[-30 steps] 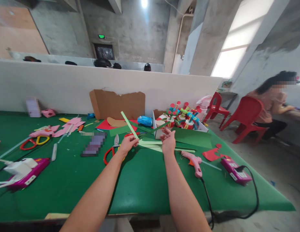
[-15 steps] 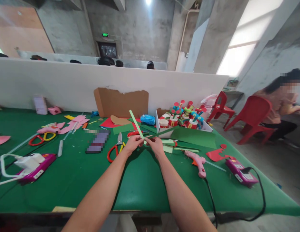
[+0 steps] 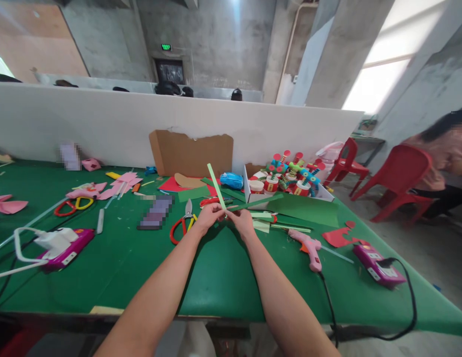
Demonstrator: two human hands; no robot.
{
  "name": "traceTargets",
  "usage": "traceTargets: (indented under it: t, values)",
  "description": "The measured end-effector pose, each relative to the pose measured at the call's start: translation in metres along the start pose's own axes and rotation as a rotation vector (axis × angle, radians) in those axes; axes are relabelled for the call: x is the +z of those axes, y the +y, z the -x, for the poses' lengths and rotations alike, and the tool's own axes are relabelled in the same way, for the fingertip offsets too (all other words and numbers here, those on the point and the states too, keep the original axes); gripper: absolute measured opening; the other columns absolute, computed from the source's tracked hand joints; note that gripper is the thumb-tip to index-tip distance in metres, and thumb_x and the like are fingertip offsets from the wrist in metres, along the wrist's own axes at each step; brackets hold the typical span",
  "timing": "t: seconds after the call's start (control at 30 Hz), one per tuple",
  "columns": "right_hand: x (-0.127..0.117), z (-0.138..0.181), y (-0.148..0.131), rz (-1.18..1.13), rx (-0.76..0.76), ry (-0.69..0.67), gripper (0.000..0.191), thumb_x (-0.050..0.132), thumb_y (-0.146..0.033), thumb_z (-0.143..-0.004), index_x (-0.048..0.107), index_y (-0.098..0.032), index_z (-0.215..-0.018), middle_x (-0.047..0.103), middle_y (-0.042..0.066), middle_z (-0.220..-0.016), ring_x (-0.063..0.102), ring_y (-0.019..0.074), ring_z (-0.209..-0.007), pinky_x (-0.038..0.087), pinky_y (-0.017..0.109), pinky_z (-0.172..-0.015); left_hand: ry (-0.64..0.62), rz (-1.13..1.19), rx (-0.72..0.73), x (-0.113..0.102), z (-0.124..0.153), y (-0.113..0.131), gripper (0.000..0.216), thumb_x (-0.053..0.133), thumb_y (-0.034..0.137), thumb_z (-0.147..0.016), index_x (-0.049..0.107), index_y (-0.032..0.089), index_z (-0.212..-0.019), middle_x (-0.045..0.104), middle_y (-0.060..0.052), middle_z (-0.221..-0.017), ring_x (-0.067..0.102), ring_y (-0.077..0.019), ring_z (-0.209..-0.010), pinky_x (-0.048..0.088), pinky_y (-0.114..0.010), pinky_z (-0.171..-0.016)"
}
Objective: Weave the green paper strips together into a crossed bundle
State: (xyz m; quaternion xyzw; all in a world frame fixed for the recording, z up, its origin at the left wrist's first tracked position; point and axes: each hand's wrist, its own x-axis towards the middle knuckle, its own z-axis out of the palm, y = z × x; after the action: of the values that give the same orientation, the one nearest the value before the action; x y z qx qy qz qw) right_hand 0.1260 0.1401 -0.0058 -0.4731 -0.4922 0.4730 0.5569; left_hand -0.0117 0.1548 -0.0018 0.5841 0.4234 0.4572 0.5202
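Above the green table, my left hand [image 3: 210, 217] and my right hand [image 3: 241, 221] meet with fingertips pinched together. From between them a light green paper strip [image 3: 216, 184] slants up and to the left. A dark green paper strip [image 3: 263, 201] runs out rightward over my right hand. The strips appear to cross at my fingertips, where the fingers hide the join. Scissors with red and yellow handles [image 3: 177, 232] lie just left of my left hand. More light green strips [image 3: 261, 215] rest beside my right hand.
A pink glue gun [image 3: 308, 245] lies on the right, near a purple power strip [image 3: 377, 265]. Behind are green paper [image 3: 308, 210] and a box [image 3: 249, 193] of colourful spring figures. Another purple power strip [image 3: 69, 250] and a phone [image 3: 156, 212] are to the left.
The whole view has shifted slightly, so things appear a little further right and higher. My hands keep the same pinch, with the strips held nearly as before.
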Motion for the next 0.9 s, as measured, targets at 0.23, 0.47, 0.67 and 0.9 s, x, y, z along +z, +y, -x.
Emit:
traceTargets:
  t: [0.23, 0.47, 0.67, 0.9]
  values:
    - [-0.0013, -0.0028, 0.0016, -0.025, -0.032, 0.057, 0.022, 0.074, -0.038, -0.059, 0.07, -0.017, -0.067, 0.068, 0.001, -0.057, 0.062, 0.0158, -0.053, 0.051, 0.028, -0.059, 0.004, 0.102, -0.018, 0.0031, 0.0, 0.0002, 0.043, 0.076, 0.053, -0.059, 0.06, 0.015, -0.072, 0.065, -0.002, -0.065, 0.057, -0.0123, -0.058, 0.047, -0.027, -0.06]
    - [0.0015, 0.0002, -0.0012, -0.06, 0.012, 0.047, 0.02, 0.073, -0.036, -0.059, 0.069, -0.017, -0.064, 0.068, 0.002, -0.056, 0.062, 0.0157, -0.053, 0.052, 0.028, -0.059, 0.03, 0.108, -0.027, 0.0019, -0.001, -0.0024, 0.044, 0.078, 0.052, -0.055, 0.06, 0.015, -0.068, 0.064, -0.002, -0.062, 0.056, -0.0119, -0.056, 0.045, -0.026, -0.058]
    - [0.0018, -0.0002, -0.001, -0.096, 0.033, 0.059, 0.015, 0.071, -0.031, -0.06, 0.069, -0.016, -0.064, 0.068, 0.001, -0.056, 0.061, 0.0137, -0.053, 0.051, 0.027, -0.06, 0.033, 0.148, -0.048, 0.0024, -0.0002, -0.0032, 0.043, 0.076, 0.052, -0.058, 0.061, 0.015, -0.073, 0.065, -0.003, -0.065, 0.057, -0.012, -0.057, 0.046, -0.027, -0.059]
    - [0.0031, 0.0016, -0.0031, -0.127, 0.036, 0.023, 0.023, 0.075, -0.036, -0.058, 0.069, -0.016, -0.068, 0.069, 0.002, -0.058, 0.062, 0.0162, -0.054, 0.051, 0.028, -0.058, 0.022, 0.107, -0.031, 0.0024, -0.001, -0.0052, 0.042, 0.077, 0.051, -0.057, 0.06, 0.015, -0.069, 0.064, -0.002, -0.062, 0.056, -0.0123, -0.057, 0.045, -0.027, -0.059]
